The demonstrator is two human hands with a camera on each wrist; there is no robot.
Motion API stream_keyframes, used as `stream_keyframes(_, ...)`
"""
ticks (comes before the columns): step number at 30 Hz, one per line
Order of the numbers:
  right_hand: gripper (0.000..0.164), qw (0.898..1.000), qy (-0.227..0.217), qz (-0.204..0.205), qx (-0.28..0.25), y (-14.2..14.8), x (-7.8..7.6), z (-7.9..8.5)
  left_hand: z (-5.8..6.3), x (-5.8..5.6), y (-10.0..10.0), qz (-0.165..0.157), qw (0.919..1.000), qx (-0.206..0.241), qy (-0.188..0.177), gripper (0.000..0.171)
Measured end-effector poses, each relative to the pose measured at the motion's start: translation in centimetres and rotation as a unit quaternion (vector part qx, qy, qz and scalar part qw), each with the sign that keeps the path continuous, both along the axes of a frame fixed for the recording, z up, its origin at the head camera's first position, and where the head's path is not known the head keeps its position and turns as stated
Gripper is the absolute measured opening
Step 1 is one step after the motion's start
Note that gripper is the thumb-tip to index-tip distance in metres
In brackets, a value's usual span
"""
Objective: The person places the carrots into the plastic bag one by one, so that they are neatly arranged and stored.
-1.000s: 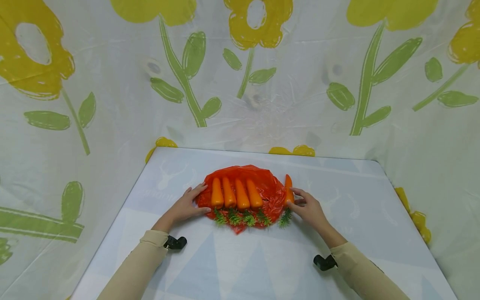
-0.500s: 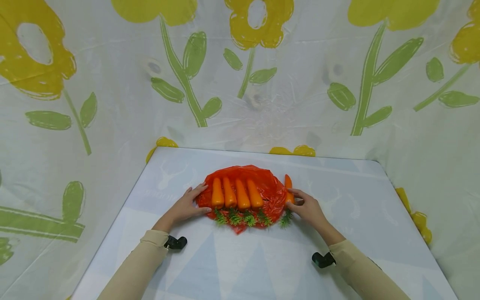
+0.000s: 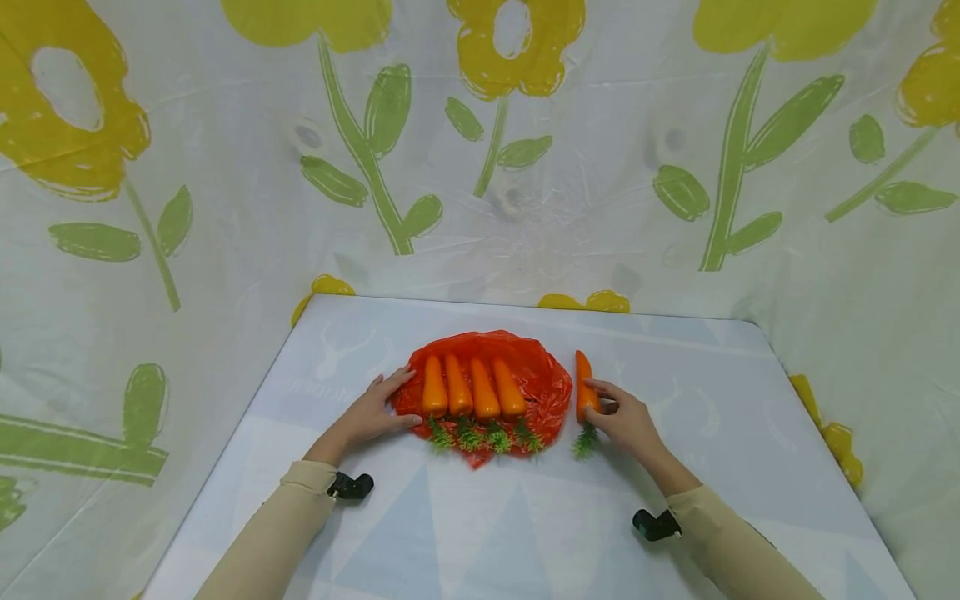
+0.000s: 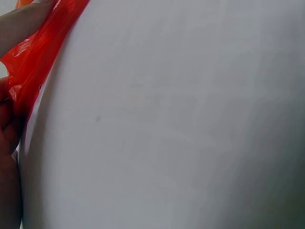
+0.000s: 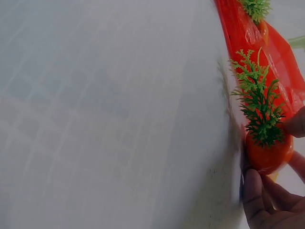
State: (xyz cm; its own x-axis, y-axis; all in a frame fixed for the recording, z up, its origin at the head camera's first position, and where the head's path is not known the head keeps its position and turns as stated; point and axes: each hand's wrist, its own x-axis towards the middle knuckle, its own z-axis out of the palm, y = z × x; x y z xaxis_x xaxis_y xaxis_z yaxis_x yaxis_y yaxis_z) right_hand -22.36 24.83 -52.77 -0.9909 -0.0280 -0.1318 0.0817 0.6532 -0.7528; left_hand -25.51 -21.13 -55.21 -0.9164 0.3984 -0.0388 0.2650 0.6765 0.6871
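In the head view, a red plastic bag (image 3: 551, 367) lies spread on the table, with several orange toy carrots (image 3: 483, 390) side by side on it, green tops towards me. My left hand (image 3: 371, 410) rests at the bag's left edge, thumb and fingers spread apart; the left wrist view shows the bag (image 4: 35, 62) between them. Just right of the bag, my right hand (image 3: 626, 421) pinches one more carrot (image 3: 585, 392) between thumb and fingers. Its leafy green top (image 5: 262, 105) and rounded end show in the right wrist view; other fingers are partly hidden.
The table (image 3: 480, 533) has a pale cover with blue triangles. Behind and beside it hangs a white curtain (image 3: 585, 217) printed with yellow flowers. A small black device (image 3: 352, 486) sits at each wrist.
My right hand has moved slightly to the right with its carrot, from the bag's right edge to a small gap away from it. The left hand and the other carrots stay in place.
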Motion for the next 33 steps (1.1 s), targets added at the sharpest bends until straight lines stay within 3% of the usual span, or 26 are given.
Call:
stream_keyframes(14, 0.056, 1.0, -0.013, -0.016, -0.005, 2.4, 0.4, 0.0, 0.1, 0.1, 0.1, 0.003, 1.0, 0.004, -0.008, 0.093)
stream_keyframes(33, 0.065, 1.0, 0.0, -0.003, -0.004, 2.0, 0.1, 0.0, -0.1, -0.1, -0.1, 0.008, 0.9998, -0.002, -0.016, 0.094)
